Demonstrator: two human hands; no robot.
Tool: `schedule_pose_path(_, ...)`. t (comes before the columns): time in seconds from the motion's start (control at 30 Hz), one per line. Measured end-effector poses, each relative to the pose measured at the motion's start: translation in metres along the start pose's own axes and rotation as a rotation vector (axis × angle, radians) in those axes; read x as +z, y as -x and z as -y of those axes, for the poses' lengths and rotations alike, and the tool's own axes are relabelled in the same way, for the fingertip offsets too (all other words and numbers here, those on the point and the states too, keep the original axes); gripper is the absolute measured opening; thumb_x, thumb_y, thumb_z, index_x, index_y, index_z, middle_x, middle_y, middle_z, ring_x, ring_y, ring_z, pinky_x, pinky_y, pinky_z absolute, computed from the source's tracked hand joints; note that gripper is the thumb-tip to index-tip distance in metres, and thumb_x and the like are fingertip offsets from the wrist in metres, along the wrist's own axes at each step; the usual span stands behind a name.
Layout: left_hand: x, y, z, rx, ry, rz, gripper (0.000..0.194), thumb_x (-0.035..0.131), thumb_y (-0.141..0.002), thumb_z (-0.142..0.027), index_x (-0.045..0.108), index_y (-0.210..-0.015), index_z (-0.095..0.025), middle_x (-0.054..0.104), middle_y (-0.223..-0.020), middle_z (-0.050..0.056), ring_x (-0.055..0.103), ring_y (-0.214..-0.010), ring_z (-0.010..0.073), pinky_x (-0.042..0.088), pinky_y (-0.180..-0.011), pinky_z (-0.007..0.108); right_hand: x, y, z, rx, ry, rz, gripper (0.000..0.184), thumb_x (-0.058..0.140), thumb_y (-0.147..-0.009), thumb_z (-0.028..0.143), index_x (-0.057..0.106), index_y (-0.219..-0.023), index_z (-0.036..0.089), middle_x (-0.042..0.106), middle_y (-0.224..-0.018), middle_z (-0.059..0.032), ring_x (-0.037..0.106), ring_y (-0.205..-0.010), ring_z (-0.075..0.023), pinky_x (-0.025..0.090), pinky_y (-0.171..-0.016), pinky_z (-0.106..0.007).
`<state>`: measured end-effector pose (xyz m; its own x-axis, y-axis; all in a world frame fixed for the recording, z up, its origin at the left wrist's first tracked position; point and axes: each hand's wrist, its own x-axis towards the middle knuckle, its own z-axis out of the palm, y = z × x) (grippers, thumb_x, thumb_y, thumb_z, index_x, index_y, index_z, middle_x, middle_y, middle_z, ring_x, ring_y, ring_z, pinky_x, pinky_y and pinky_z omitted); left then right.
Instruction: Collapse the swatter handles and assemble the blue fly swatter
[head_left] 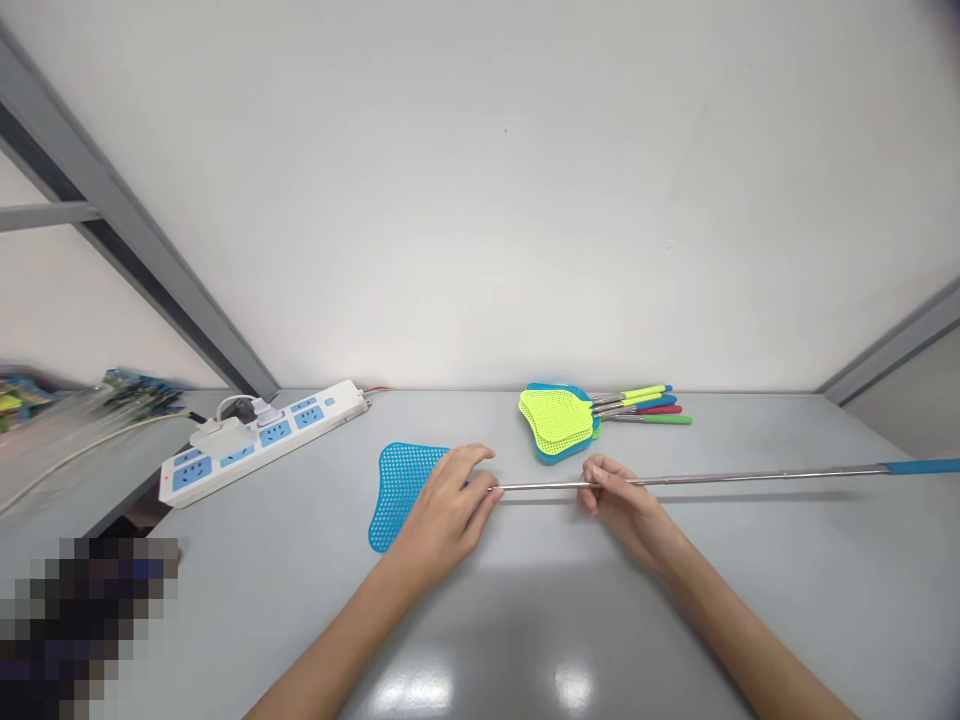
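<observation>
- Pinching the steel fly-swatter shaft between thumb and fingers, the right hand is closed on it, just left of the middle of its length.
- Shaft's long axis runs across the view almost level, rising slightly to the right; its blue grip points right, and its bare tip points left into the left hand.
- Left hand is curled, its fingertips at the shaft's tip; whether it grips the shaft, I cannot tell.
- Blue mesh swatter head lies flat on the surface, partly under the left hand; its join to the shaft is hidden.
- Stack of swatters, yellow-green and blue, sits farther back, handles pointing right.
- Power strip, white with blue panels, lies back left, with plugs in it.
</observation>
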<state>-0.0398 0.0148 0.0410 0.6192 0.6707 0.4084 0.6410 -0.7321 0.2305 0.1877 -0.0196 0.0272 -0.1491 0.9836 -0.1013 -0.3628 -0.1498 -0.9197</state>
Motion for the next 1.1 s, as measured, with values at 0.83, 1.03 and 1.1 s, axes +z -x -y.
schedule_pose_path(0.83,-0.02,-0.002,0.007,0.037,-0.011,0.18,0.026,0.029,-0.084,-0.021,0.04,-0.062,-0.018,0.047,-0.059,-0.003,0.041,-0.067,0.0121,0.024,-0.083,0.036,-0.005,-0.004,-0.001,0.071,-0.084,0.005,0.033,0.042,-0.076,0.045,0.055,-0.068,0.016,0.054,-0.053,-0.0021,0.045,-0.049,-0.0101,0.033,-0.051,-0.023)
schedule_pose_path(1.03,-0.021,-0.001,0.005,0.055,-0.021,0.2,0.027,0.028,-0.084,-0.02,0.038,-0.059,-0.018,0.044,-0.055,-0.002,0.038,-0.06,0.0123,0.03,-0.078,0.034,-0.005,-0.005,-0.006,0.122,-0.111,0.029,0.033,0.043,-0.076,0.046,0.054,-0.065,0.016,0.051,-0.051,-0.0005,0.042,-0.048,-0.0088,0.03,-0.05,-0.022)
schedule_pose_path(1.1,-0.02,-0.001,0.004,0.053,-0.018,0.202,0.027,0.028,-0.084,-0.019,0.038,-0.058,-0.018,0.045,-0.055,-0.002,0.038,-0.059,0.0122,0.03,-0.077,0.034,-0.004,-0.006,-0.008,0.13,-0.112,0.034,0.033,0.044,-0.076,0.046,0.054,-0.065,0.016,0.052,-0.052,-0.0008,0.042,-0.048,-0.0088,0.03,-0.05,-0.022)
